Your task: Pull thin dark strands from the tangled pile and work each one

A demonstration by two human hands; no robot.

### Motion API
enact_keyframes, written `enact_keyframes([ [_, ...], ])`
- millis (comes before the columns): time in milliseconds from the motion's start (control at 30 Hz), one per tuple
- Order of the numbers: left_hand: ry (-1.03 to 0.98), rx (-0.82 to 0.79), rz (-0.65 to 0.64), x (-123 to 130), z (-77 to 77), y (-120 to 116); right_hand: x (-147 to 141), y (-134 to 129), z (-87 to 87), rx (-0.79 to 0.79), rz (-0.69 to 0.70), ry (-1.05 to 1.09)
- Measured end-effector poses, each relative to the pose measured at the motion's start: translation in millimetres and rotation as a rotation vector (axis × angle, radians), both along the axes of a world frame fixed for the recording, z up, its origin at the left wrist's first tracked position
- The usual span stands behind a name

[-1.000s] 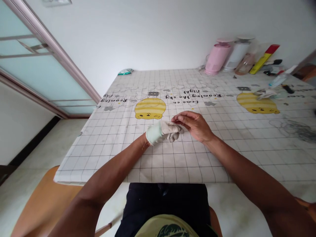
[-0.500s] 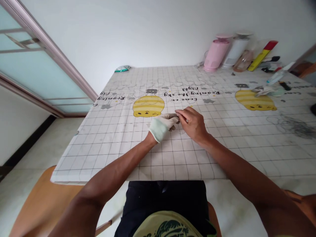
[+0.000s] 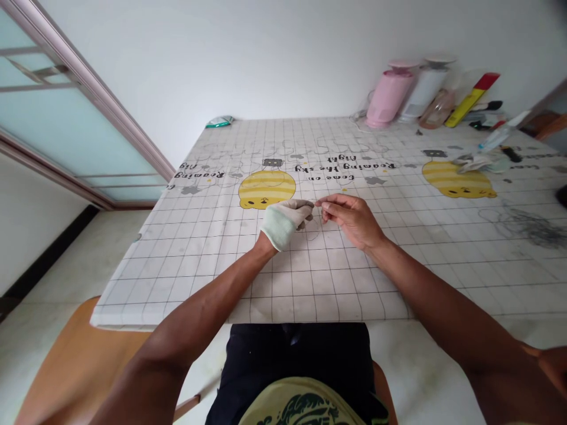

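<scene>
My left hand (image 3: 287, 222) wears a pale glove with grey fingertips, and its fingers are pressed together in a pinch. Bare, my right hand (image 3: 352, 218) faces it with thumb and forefinger pinched, the fingertips almost touching the glove. A thin, faint thread or wire loop (image 3: 313, 237) shows below the glove's fingers; what lies between the fingertips is too small to tell. Both hands are over the table's grid-patterned cloth (image 3: 212, 236), just below a printed yellow striped balloon. On the right of the cloth lies a loose tangle of thin grey wire or thread (image 3: 531, 227).
A pink device (image 3: 390, 97), a white device (image 3: 423, 91), a bottle (image 3: 436, 110) and a yellow-red box (image 3: 473, 100) stand at the back right. Nearer are a clear bottle (image 3: 500, 134) and a crumpled glove (image 3: 487, 161). A green-white packet (image 3: 220, 121) lies at the back left.
The hands have drawn slightly apart, the gloved left one moving a little left and the right one a little right. The right hand's fingers have loosened a bit, and the loop below shows more.
</scene>
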State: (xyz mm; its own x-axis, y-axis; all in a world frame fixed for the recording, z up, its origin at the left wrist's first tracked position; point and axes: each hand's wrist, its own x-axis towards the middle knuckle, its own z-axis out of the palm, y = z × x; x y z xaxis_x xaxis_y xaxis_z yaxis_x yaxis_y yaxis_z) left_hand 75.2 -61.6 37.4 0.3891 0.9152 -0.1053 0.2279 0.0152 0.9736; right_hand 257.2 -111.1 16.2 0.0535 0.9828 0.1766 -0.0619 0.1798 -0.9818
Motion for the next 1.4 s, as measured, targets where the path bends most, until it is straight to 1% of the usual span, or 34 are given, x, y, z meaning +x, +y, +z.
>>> enact_keyframes([
  [67,0.026,0.015,0.011,0,2.1,-2,0,-1,1.4,0.019,-0.013,-0.026],
  [133,0.061,0.036,0.031,0,4.6,-6,1,-2,1.5,0.046,-0.044,-0.105],
  [200,0.092,0.057,0.034,1,6.2,-9,2,-3,-0.1,0.086,-0.112,-0.259],
  [267,0.112,0.068,0.024,1,5.5,-10,4,-5,-2.9,0.177,-0.22,-0.469],
  [333,0.131,0.082,0.011,1,2.7,-9,6,-6,-5.9,0.298,-0.31,-0.674],
  [400,0.154,0.102,-0.006,2,-1.4,-7,8,-6,-8.5,0.401,-0.357,-0.826],
  [500,0.182,0.143,-0.024,2,-7.9,-5,10,-7,-10.8,0.487,-0.414,-0.975],
  [633,0.21,0.219,-0.032,2,-12.8,-6,11,-6,-10.7,0.546,-0.464,-1.107],
  [733,0.223,0.24,-0.031,3,-13.0,-10,12,-4,-8.9,0.583,-0.465,-1.162],
  [867,0.24,0.201,-0.024,6,-13.2,-14,10,1,-7.1,0.614,-0.431,-1.174],
  [933,0.251,0.189,-0.024,7,-15.9,-14,8,5,-7.2,0.623,-0.416,-1.173],
  [1100,0.281,0.227,-0.01,6,-23.1,-12,10,14,-8.2,0.655,-0.372,-1.183],
  [1167,0.296,0.229,-0.004,6,-20.4,-12,13,15,-6.8,0.671,-0.332,-1.163],
  [1267,0.316,0.195,0.012,6,-11.3,-12,18,14,-2.9,0.669,-0.287,-1.102],
  [1333,0.3,0.162,0.03,5,-6.6,-11,20,11,-1.3,0.655,-0.284,-1.075],
  [1400,0.268,0.147,0.047,4,-5.6,-9,19,8,-1.7,0.645,-0.3,-1.071],
])
